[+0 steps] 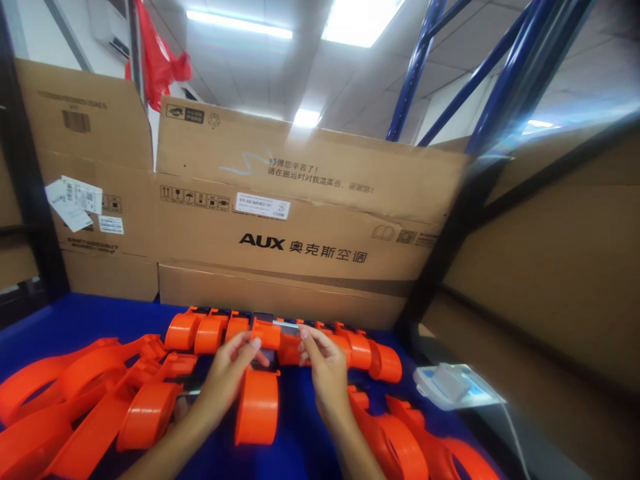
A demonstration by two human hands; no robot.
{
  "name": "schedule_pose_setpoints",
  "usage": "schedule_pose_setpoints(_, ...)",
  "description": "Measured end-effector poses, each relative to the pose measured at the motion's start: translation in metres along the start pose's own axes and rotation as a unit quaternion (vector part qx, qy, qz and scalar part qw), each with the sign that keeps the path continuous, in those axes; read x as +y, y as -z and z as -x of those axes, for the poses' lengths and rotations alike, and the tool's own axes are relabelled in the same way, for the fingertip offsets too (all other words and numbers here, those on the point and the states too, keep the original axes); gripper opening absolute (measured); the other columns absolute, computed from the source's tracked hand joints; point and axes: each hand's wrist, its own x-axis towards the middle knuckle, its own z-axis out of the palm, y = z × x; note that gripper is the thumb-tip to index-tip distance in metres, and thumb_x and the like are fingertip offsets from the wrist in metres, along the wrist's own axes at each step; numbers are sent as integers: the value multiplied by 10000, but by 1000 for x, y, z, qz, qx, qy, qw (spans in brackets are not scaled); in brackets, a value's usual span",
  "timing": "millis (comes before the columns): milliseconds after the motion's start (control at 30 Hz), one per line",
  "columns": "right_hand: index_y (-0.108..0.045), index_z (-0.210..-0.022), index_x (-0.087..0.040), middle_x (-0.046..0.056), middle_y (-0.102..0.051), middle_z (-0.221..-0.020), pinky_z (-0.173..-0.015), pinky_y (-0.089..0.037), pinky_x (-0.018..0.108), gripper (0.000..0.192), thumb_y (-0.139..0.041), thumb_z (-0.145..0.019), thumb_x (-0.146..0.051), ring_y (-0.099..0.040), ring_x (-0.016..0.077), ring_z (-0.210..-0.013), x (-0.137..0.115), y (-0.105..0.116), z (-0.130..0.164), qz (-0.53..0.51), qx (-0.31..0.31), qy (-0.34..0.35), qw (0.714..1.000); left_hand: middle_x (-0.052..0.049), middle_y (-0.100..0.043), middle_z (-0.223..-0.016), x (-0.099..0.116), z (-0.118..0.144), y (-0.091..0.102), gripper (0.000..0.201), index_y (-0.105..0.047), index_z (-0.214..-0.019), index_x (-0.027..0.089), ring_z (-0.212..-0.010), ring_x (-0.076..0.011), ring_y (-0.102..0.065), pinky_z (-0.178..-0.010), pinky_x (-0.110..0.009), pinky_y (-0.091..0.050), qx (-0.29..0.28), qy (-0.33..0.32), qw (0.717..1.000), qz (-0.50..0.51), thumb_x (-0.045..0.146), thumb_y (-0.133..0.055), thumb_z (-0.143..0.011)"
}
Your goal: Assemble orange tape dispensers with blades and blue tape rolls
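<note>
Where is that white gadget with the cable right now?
In the head view, the white gadget lies at the right edge of the blue table, to the right of the right hand and the row of orange parts, beside the cardboard wall.

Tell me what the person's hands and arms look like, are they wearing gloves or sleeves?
No gloves and no sleeves in view. The left hand and the right hand are bare, and both forearms are bare right down to the bottom edge of the picture. I can see no rings, watch or bracelet. The fingernails look short and plain; the picture is too soft to tell more.
</note>
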Motion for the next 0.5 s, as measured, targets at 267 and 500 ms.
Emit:
schedule_pose_setpoints(267,-772,-1095,-225,85,-726,-1030,-847,-522,363,268,-632,-918,-372,-658,232,-939,-11,-4,10,120,-58,124,983,-25,-681,-628,-2,-4,5,422,-664,-743,165,-551,-134,-542,-546,-222,-383,-11,18,999,-30,562,-608,-876)
schedule_pose_setpoints(500,-747,-1153,-233,71,-686,-1005,-821,-513,322,271,-559,-962,-272,-650,207,-917,-14,-7,13,172,-127,162,963,-4,-647,-596,2,-4,6,412,-641,-721,178,-565,-146,-542,-556,-228,-391,-9,1,997,-72,562,-612,-866)
